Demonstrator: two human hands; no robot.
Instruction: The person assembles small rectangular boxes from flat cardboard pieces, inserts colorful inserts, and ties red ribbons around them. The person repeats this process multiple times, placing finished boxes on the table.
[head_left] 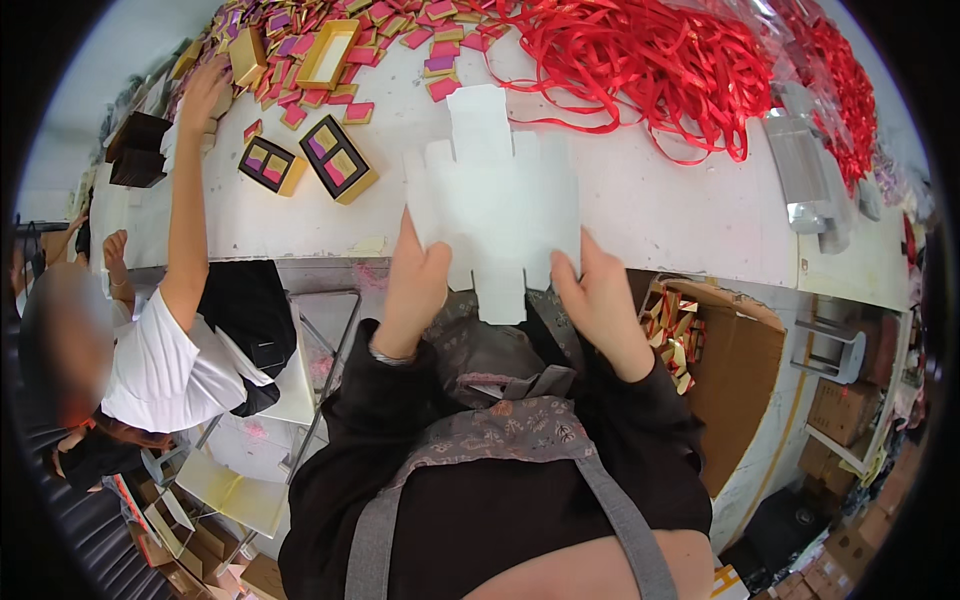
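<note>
A flat, pale die-cut box blank [495, 200] with slots and flaps spans the gap between my hands, just over the table's front edge. My left hand [418, 285] is closed on its left side, thumb on top and fingers mostly hidden underneath. On the opposite side my right hand [603, 300] pinches the blank the same way. Beyond it to the left stand two small gold boxes with black inserts, one larger box [340, 160] and one smaller box [270, 166], each showing pink and gold pieces in its compartments.
A heap of red ribbon [640, 60] covers the far right of the white table [690, 205]. Pink, purple and gold pieces [390, 40] lie scattered at the back around a gold tray [328, 55]. A co-worker's arm [188, 200] reaches in from the left. A cardboard carton [735, 370] holding gold-red items stands right.
</note>
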